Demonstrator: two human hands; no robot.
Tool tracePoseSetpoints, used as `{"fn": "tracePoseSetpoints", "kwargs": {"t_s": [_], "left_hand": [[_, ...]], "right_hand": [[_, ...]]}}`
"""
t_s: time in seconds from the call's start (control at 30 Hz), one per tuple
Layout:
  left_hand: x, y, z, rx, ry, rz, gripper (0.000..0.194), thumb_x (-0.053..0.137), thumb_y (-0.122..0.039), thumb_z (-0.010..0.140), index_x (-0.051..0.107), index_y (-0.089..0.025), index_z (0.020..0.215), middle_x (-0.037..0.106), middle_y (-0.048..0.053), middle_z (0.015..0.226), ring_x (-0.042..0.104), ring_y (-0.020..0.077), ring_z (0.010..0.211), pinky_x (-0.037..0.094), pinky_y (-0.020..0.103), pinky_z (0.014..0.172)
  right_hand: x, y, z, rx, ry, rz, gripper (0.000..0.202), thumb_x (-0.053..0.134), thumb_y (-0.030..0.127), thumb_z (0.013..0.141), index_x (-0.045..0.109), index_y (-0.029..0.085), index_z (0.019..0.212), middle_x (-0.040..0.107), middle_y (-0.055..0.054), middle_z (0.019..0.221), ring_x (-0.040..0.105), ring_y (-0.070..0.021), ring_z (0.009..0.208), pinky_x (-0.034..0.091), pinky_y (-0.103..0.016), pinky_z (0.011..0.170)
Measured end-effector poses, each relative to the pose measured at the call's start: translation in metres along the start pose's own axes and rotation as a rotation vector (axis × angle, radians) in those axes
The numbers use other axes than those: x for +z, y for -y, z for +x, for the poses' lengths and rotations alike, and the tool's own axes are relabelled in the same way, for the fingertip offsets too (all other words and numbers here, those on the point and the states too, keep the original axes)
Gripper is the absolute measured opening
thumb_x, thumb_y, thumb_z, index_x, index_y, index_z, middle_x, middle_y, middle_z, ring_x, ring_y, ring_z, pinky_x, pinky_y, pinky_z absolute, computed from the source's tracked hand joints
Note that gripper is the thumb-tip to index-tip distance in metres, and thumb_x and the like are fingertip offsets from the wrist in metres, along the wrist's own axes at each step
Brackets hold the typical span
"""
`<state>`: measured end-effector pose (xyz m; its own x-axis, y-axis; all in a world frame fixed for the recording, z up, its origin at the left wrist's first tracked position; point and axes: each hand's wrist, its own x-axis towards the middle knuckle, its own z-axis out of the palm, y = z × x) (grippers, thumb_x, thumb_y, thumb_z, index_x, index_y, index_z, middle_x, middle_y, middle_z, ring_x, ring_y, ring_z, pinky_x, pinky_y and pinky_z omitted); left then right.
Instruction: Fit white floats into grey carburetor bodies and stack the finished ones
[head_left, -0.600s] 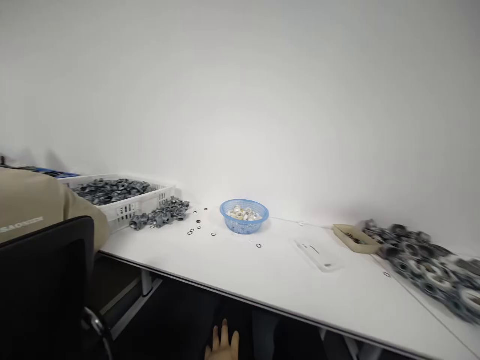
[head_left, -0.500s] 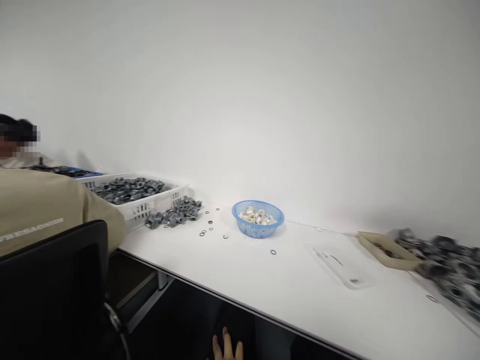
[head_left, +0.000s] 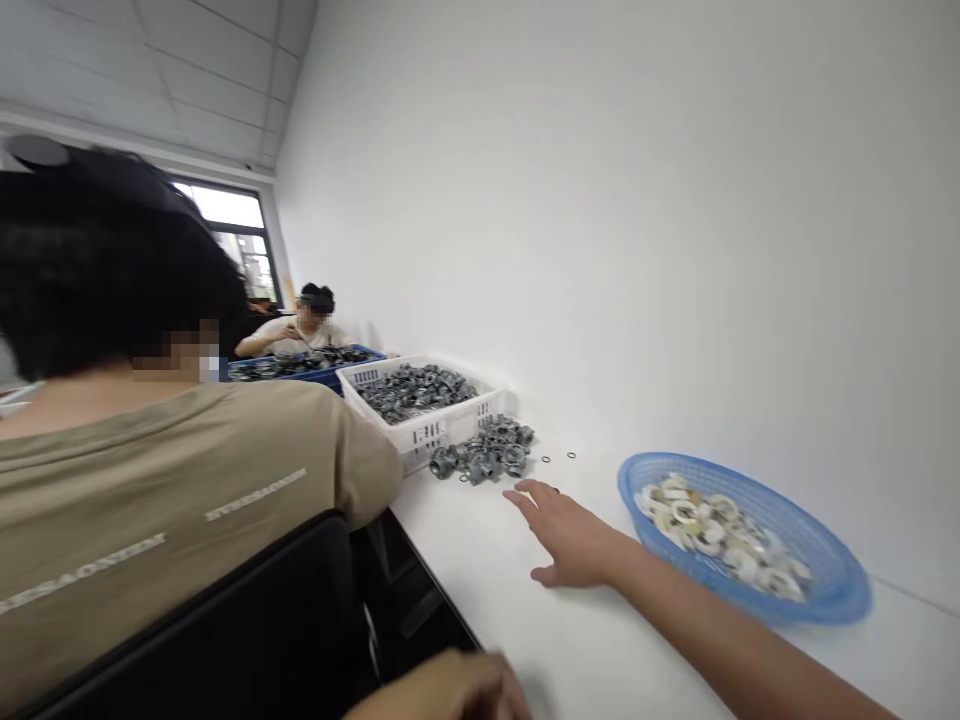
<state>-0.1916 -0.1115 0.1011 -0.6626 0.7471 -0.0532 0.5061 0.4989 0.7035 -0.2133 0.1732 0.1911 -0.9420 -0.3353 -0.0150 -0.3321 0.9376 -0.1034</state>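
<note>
Just below the middle of the frame, the fingers of the right hand (head_left: 574, 540) are spread loosely and grip nothing; their tips stop just short of a heap of grey pipe fittings (head_left: 487, 455), and whether the palm meets the white tabletop (head_left: 487, 570) I cannot tell; a dark ring behind the knuckles is partly covered, so only a sliver shows. At the bottom edge, the left hand (head_left: 461, 690) is smeared by motion and cut off; its fingers are too blurred to tell whether they are clenched, or on what.

Beyond the fingertips lie thin black O-rings (head_left: 571, 455); behind the heap, left of centre, a white perforated crate (head_left: 409, 437) holds more grey fittings, its near left corner hidden by a co-worker's sleeve (head_left: 367, 460); at the right, a blue mesh basket (head_left: 851, 595) holds white and yellowish rings, the forearm crossing in front of its lower left side.

Filling the left side, the co-worker's khaki back (head_left: 187, 490) bears lettering hard to read, and their hands are out of sight; a black chair back (head_left: 270, 610) covers the lower part; farther off, another person (head_left: 289, 335) bends over a blue crate (head_left: 367, 353), its contents too small to make out.
</note>
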Motion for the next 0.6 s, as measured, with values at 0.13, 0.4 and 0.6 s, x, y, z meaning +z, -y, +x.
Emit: {"fn": "tracePoseSetpoints", "kwargs": {"t_s": [0.13,0.4,0.6], "left_hand": [[-0.06,0.001,0.069,-0.025,-0.454,0.029,0.03,0.072,-0.031,0.114,0.072,-0.02,0.141,0.074,0.011,0.144,0.071,0.0305,0.133,0.061,0.055,0.115],[-0.085,0.061,0.194,-0.299,-0.858,0.143,0.073,0.084,-0.038,0.104,0.053,-0.025,0.169,0.035,0.014,0.186,0.031,0.0477,0.17,0.031,0.076,0.136],[-0.078,0.101,0.227,-0.257,-0.759,0.129,0.095,0.089,-0.044,0.098,0.04,-0.03,0.178,0.017,0.012,0.193,0.01,0.0516,0.176,0.015,0.078,0.14]], "right_hand": [[-0.001,-0.019,0.114,-0.034,0.043,-0.055,0.154,0.105,0.036,0.063,0.013,0.029,0.186,0.011,-0.024,0.192,0.009,-0.052,0.178,0.025,-0.072,0.138],[0.003,-0.025,0.254,0.052,0.209,-0.164,0.179,0.113,0.048,0.03,0.024,0.028,0.184,0.02,-0.03,0.187,0.004,-0.0617,0.175,0.028,-0.08,0.133],[0.013,-0.035,0.296,0.051,0.281,-0.22,0.167,0.108,0.029,0.028,0.039,0.032,0.179,0.041,-0.024,0.179,0.047,-0.0551,0.162,0.032,-0.081,0.131]]}}
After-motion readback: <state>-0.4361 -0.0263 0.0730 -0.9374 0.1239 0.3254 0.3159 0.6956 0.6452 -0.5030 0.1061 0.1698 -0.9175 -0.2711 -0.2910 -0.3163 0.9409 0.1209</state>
